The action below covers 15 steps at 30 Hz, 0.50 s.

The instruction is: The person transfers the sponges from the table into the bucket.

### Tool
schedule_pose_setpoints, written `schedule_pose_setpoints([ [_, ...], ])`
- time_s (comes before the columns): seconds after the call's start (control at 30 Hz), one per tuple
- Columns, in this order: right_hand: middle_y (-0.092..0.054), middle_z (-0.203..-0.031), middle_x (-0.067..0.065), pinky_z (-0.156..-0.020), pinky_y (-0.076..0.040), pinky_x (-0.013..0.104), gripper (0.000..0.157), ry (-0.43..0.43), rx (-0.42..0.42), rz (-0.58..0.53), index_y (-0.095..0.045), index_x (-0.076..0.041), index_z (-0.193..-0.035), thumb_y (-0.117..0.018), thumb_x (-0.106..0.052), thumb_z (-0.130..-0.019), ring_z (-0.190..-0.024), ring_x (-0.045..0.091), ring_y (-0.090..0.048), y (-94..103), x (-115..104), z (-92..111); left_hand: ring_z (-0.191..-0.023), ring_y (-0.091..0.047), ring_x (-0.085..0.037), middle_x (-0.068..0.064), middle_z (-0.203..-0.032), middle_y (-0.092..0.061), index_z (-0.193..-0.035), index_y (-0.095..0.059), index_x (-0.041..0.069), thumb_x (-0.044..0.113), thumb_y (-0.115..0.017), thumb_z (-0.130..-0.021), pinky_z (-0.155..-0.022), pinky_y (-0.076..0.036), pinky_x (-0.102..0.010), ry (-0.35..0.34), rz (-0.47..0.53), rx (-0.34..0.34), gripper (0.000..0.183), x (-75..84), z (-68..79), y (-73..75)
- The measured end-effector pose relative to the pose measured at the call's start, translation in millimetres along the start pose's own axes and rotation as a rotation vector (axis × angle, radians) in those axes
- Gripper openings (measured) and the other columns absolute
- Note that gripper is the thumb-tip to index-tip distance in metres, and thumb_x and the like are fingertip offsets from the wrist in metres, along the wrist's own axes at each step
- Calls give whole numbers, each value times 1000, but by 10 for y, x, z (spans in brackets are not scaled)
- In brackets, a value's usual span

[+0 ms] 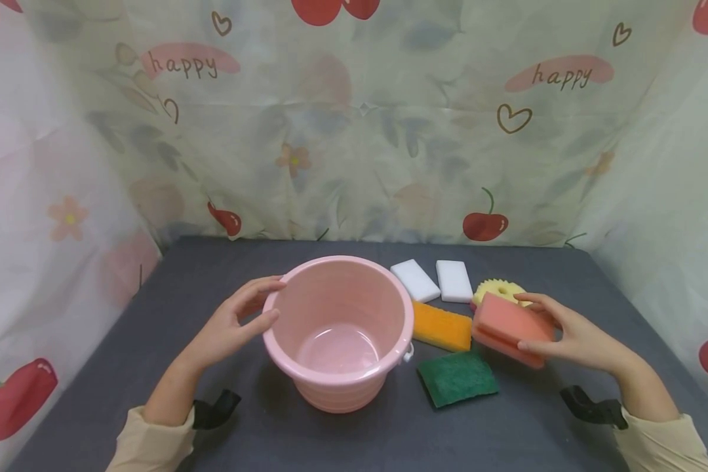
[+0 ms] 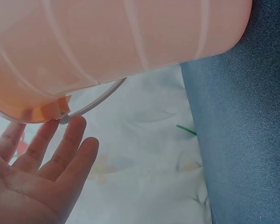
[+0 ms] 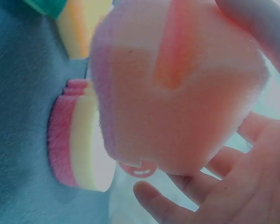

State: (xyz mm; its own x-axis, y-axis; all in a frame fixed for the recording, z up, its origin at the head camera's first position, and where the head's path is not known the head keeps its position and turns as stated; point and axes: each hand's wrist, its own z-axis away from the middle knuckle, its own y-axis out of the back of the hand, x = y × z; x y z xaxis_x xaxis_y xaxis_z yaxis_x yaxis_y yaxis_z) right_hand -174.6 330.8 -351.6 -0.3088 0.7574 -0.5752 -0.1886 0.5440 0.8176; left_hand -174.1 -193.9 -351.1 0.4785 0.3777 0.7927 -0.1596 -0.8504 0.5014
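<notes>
Pinching a grooved salmon-pink sponge (image 1: 510, 322): right hand (image 1: 578, 337), to the right of a pink plastic bucket (image 1: 339, 393).
The left hand (image 1: 230, 328), fingers loosely extended, touches the bucket's rim. An orange sponge (image 1: 442, 326) and green scouring pad (image 1: 459, 379) lie between; farther back, a scalloped yellow sponge (image 1: 498, 288) and two white sponge blocks (image 1: 415, 280). The printed backdrop (image 1: 366, 190) reads "happy" twice.
</notes>
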Motion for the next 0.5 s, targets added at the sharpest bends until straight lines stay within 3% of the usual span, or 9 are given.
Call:
schedule_pose_setpoints([
  [0.5,-53,-121,6,-72,-49,21,63,133,40,-36,-38,-14,-137,-70,-20,-83,-95,-2,-47,75,-237,-110,-114,-49,6,-8,-139,-47,-130,-52,12,11,-60,-90,-95,-39,-10,7,10,0,41,-7,11,-3],
])
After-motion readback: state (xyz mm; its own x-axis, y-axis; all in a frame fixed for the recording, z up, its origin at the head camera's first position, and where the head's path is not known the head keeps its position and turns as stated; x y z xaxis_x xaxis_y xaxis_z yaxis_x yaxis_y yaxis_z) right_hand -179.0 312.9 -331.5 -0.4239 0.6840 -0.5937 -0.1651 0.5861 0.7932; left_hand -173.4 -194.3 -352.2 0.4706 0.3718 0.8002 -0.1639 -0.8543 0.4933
